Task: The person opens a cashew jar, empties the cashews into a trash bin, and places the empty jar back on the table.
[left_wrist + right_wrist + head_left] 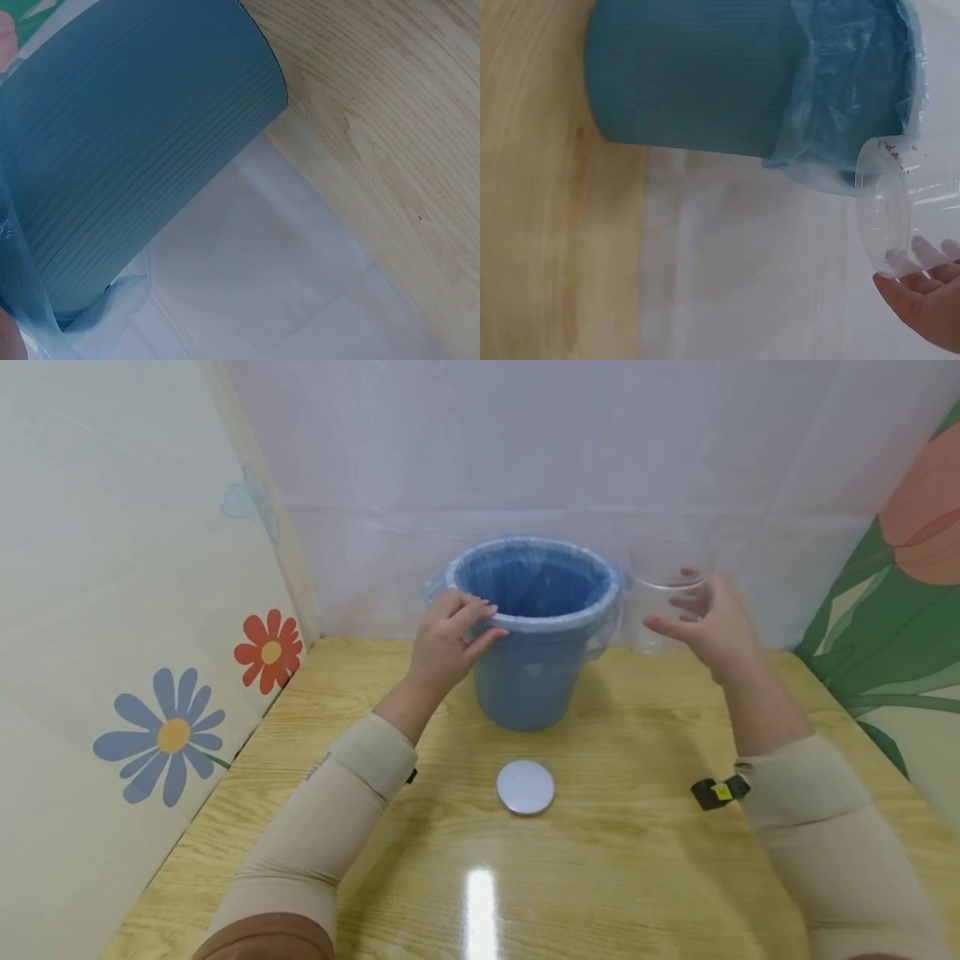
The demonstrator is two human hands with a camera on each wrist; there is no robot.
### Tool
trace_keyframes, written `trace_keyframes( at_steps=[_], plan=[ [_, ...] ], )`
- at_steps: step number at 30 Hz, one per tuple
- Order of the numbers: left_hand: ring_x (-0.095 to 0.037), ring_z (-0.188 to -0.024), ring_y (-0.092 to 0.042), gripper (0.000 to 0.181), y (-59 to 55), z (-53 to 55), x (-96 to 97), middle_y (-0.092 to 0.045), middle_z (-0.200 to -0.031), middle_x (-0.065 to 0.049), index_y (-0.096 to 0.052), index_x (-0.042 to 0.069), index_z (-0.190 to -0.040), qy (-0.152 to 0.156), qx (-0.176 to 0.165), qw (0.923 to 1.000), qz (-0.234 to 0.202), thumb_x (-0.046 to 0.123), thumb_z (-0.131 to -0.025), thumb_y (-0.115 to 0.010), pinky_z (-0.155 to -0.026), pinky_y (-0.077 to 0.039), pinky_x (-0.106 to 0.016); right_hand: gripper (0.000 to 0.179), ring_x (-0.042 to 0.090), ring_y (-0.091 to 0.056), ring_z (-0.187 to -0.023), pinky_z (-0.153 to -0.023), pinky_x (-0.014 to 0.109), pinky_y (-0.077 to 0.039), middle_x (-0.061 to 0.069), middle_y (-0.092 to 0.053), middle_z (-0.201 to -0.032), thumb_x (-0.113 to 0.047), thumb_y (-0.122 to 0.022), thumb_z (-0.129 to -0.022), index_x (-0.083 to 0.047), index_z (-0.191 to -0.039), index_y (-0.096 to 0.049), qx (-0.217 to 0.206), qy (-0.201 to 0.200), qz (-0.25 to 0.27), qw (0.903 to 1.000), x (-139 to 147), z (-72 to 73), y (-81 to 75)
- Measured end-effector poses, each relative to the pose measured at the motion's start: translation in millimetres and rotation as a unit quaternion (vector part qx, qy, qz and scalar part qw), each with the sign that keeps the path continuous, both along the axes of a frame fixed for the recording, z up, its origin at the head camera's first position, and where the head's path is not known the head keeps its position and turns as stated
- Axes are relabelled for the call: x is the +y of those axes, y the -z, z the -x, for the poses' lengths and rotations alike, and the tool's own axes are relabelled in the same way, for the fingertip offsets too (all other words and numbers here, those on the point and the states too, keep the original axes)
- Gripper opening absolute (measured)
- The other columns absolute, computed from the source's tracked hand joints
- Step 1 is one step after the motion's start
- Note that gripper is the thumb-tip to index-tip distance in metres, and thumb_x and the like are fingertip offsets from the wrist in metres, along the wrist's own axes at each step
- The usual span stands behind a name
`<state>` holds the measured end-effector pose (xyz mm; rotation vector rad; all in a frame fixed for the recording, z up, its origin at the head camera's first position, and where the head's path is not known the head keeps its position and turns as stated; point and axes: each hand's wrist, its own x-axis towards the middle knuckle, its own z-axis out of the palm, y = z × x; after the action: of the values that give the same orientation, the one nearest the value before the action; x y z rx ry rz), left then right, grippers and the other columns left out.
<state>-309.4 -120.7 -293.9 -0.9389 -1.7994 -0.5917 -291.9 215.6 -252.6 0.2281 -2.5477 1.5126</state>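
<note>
A blue trash bin [525, 685] stands on the table, a thin translucent blue bag [840, 90] folded over its rim. My left hand [452, 635] grips the near left part of that rim, thumb on the outside and fingers over the top. Just right of the bin, my right hand [716, 631] holds a clear plastic jar [922, 187] from its right side, raised above the tabletop. Small reddish-brown specks [892, 152] show in the jar near one end. The jar overlaps the bagged rim in the right wrist view.
A round white lid [525, 787] lies on the wooden table [615, 877] in front of the bin. A pale cloth backdrop [540, 443] hangs behind. Flower-printed panels [172, 735] line both sides.
</note>
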Motion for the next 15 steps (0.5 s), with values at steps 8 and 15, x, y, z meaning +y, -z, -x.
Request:
trace_keyframes(
  at_steps=[8,15],
  plan=[
    [-0.027,-0.080,-0.054,0.027,-0.2,1.2,-0.2,-0.057,-0.085,-0.011,-0.068,0.006,-0.093,0.005,0.003,1.0000,-0.005,0.022,-0.073,-0.077,-0.075,-0.045,-0.037,0.089,0.035,-0.035,-0.128,-0.102,0.049,-0.032,0.020,-0.035,-0.140,-0.021,-0.073,-0.078,-0.006,-0.144,-0.015,-0.027,-0.064,0.049,0.9964,7.2,-4.4,40.7],
    [-0.025,-0.080,-0.054,0.027,0.8,2.9,-0.9,-0.057,-0.085,-0.010,-0.068,0.006,-0.094,0.001,0.001,1.0000,-0.002,0.022,-0.073,-0.076,-0.074,-0.046,-0.036,0.078,0.038,-0.031,-0.128,-0.100,0.055,-0.031,0.019,-0.033,-0.141,-0.021,-0.071,-0.080,-0.001,-0.138,-0.023,-0.043,-0.092,0.031,0.9944,10.3,-4.7,79.7]
  ],
)
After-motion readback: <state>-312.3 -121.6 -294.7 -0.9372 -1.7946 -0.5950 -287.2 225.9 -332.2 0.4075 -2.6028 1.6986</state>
